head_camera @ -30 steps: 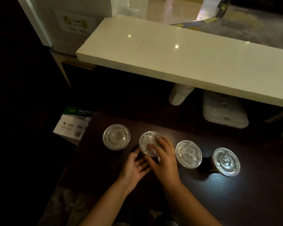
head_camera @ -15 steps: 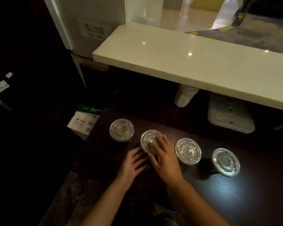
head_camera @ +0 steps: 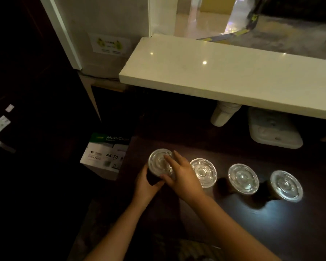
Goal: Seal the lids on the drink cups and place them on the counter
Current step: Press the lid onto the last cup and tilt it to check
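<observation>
Clear-lidded cups [head_camera: 242,178], four, left hand [head_camera: 146,183] grip around leftmost cup [head_camera: 154,177], right hand [head_camera: 183,175] flat on lid [head_camera: 159,162]

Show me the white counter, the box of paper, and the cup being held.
white counter [head_camera: 233,76], head view, bare top surface.
box of paper [head_camera: 104,157], head view, printed front face.
cup being held [head_camera: 159,162], head view, clear lid's centre.

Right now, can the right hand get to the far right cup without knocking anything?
Probably yes. The right hand rests on the leftmost cup's lid, and the far right cup stands in the open on the dark table. Two lidded cups sit between, so the hand would need to pass above or in front of them.
</observation>
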